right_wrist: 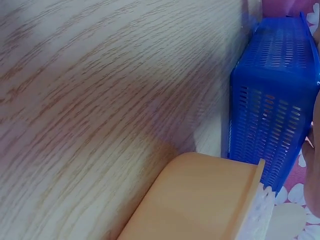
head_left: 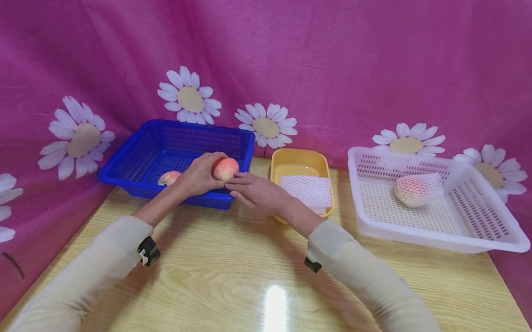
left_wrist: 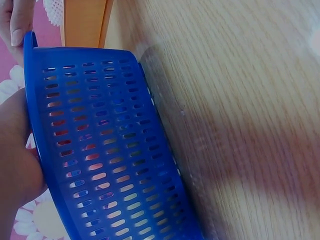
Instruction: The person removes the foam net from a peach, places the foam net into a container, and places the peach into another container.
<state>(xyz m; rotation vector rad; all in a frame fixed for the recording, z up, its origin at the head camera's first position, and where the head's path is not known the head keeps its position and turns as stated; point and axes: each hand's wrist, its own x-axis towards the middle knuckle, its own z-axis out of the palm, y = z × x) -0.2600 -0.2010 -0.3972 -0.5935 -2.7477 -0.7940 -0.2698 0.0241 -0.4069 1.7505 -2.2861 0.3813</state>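
Observation:
In the head view my left hand [head_left: 199, 176] grips a red-and-cream peach [head_left: 225, 169] over the front right corner of the blue basket [head_left: 131, 182], thumb below and fingers behind it. My right hand [head_left: 260, 191] reaches in from the right, its fingers extended, with fingertips right at the peach's lower side. A second peach [head_left: 170, 177] lies in the basket, partly hidden by my left wrist. The left wrist view shows the basket's slotted wall [left_wrist: 100, 145] and part of my left hand [left_wrist: 17, 155] above its rim. Only an edge of my right hand [right_wrist: 312, 165] enters the right wrist view.
Right of the blue basket stands a yellow tub [head_left: 299, 160] with white foam net sleeves [head_left: 307, 190] in it. Farther right, a white basket [head_left: 441, 238] holds a peach in a foam net [head_left: 416, 190]. A pink flowered cloth [head_left: 323, 74] hangs behind the wooden table [head_left: 226, 268].

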